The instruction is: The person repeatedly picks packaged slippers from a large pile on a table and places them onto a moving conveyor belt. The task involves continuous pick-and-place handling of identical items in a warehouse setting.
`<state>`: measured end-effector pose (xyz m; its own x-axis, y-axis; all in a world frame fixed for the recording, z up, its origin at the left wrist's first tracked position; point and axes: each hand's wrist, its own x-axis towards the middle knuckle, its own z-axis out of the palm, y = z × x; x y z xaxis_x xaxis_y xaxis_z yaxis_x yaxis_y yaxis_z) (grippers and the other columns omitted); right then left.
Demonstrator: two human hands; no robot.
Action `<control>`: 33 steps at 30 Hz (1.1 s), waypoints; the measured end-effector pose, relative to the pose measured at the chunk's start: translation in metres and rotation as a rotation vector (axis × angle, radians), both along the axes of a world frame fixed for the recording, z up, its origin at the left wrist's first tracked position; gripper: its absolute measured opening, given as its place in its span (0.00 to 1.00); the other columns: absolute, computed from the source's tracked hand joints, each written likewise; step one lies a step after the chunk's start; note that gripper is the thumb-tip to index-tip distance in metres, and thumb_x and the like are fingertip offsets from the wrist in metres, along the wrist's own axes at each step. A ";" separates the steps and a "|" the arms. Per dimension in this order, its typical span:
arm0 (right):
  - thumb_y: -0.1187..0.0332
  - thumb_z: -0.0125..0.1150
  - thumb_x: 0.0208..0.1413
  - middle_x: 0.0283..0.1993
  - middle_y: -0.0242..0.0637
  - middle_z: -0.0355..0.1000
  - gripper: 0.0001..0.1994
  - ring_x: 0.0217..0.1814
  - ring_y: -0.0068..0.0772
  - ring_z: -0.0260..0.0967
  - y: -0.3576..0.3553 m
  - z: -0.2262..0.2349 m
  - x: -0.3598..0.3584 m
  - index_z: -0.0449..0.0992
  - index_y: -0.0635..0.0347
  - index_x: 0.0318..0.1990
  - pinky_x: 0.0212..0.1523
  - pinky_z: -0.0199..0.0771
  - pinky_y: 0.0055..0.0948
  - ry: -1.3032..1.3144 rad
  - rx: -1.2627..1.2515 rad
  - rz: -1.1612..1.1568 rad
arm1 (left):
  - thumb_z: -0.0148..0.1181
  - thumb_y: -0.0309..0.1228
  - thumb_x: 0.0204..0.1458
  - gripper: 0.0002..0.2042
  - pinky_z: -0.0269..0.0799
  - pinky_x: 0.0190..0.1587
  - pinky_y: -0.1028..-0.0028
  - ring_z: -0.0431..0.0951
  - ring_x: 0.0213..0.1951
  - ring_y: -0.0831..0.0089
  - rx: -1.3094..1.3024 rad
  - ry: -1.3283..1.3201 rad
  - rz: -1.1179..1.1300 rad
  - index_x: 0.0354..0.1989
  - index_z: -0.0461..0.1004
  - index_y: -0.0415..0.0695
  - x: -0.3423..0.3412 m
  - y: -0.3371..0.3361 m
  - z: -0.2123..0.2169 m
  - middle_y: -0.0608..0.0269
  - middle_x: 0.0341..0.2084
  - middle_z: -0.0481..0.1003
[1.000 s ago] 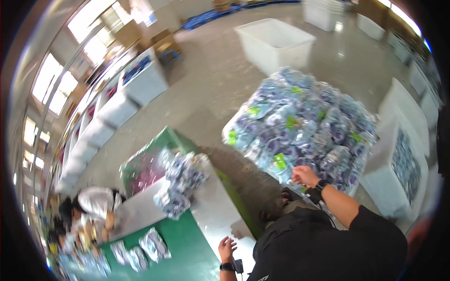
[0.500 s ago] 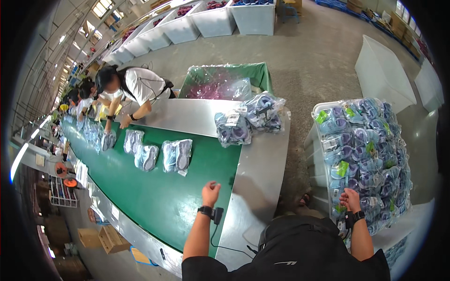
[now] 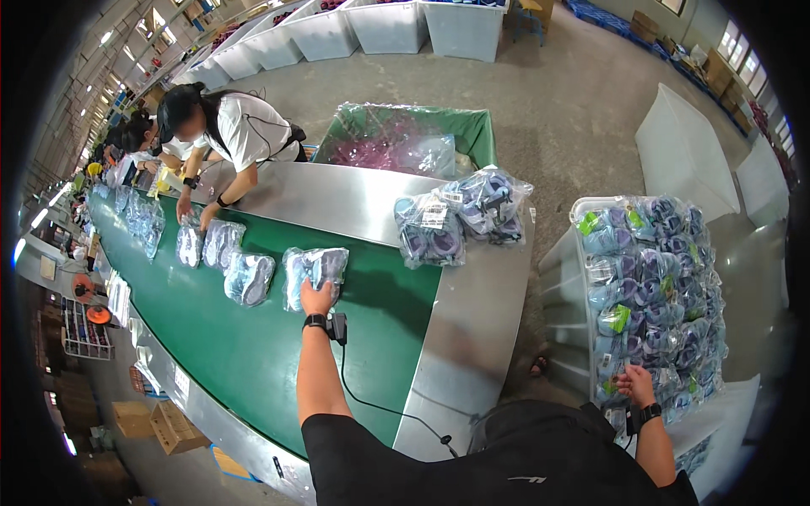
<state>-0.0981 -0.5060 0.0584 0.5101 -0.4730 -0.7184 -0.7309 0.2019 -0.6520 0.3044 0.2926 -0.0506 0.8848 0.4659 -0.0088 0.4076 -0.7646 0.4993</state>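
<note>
My left hand (image 3: 317, 297) reaches over the green conveyor belt (image 3: 363, 354), its fingers closed on the near side of a bagged pair of shoes (image 3: 331, 263). The pair is grey and light blue, in a clear plastic bag. Left of it lie more bagged pairs of shoes (image 3: 249, 280). Over the near part of a large white bin (image 3: 580, 278), my right hand (image 3: 634, 384) hangs with loosely bent fingers and nothing visible in it. Clear-bagged blue and purple shoes (image 3: 658, 278) fill this bin in rows, some with bright green tags.
Two bagged bundles of shoes (image 3: 430, 232) sit on the metal ledge (image 3: 472, 312) at the belt's end. Across the belt a co-worker (image 3: 245, 139) handles bagged shoes. A green plastic-lined container (image 3: 485, 139) stands behind. White bins (image 3: 460, 34) line the back.
My left hand has moved forward and left onto the nearest bagged pair of shoes. My right hand stays by the bin. The co-worker's hands have moved onto other bagged pairs.
</note>
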 end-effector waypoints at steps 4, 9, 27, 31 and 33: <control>0.59 0.57 0.65 0.34 0.33 0.75 0.15 0.30 0.29 0.77 -0.004 -0.006 -0.009 0.71 0.58 0.52 0.27 0.79 0.27 0.040 0.039 -0.022 | 0.68 0.46 0.46 0.43 0.51 0.72 0.56 0.57 0.69 0.45 0.046 0.077 -0.105 0.65 0.60 0.29 -0.002 -0.015 -0.022 0.36 0.65 0.61; 0.59 0.57 0.66 0.35 0.33 0.74 0.14 0.31 0.28 0.77 0.004 -0.006 -0.003 0.71 0.58 0.52 0.27 0.79 0.27 0.064 0.071 -0.015 | 0.69 0.44 0.48 0.48 0.42 0.74 0.53 0.44 0.72 0.39 0.033 -0.117 -0.155 0.71 0.49 0.32 -0.067 -0.110 -0.021 0.37 0.71 0.50; 0.62 0.56 0.66 0.37 0.35 0.74 0.16 0.34 0.28 0.77 0.038 0.027 0.043 0.70 0.61 0.56 0.32 0.78 0.24 -0.073 0.073 0.079 | 0.55 0.54 0.57 0.29 0.70 0.56 0.56 0.74 0.52 0.58 -1.894 -0.445 0.797 0.59 0.69 0.44 -0.076 -0.170 -0.002 0.57 0.52 0.74; 0.62 0.56 0.66 0.37 0.35 0.75 0.15 0.35 0.27 0.76 0.041 0.026 0.042 0.71 0.62 0.55 0.32 0.77 0.23 -0.114 0.086 0.055 | 0.57 0.53 0.57 0.25 0.72 0.48 0.60 0.76 0.47 0.63 -1.757 -0.428 0.684 0.56 0.72 0.49 -0.107 -0.171 0.014 0.64 0.47 0.77; 0.62 0.56 0.66 0.37 0.34 0.75 0.15 0.35 0.26 0.76 0.046 0.029 0.045 0.72 0.62 0.54 0.32 0.77 0.23 -0.130 0.071 0.076 | 0.57 0.51 0.57 0.24 0.72 0.49 0.61 0.76 0.48 0.62 -1.820 -0.433 0.640 0.55 0.73 0.49 -0.139 -0.178 0.037 0.63 0.50 0.77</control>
<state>-0.0534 -0.4600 0.0870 0.6335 -0.3800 -0.6740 -0.6562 0.1977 -0.7282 0.1653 0.1146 -0.0134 0.6941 0.3526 -0.6277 0.0247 0.8597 0.5102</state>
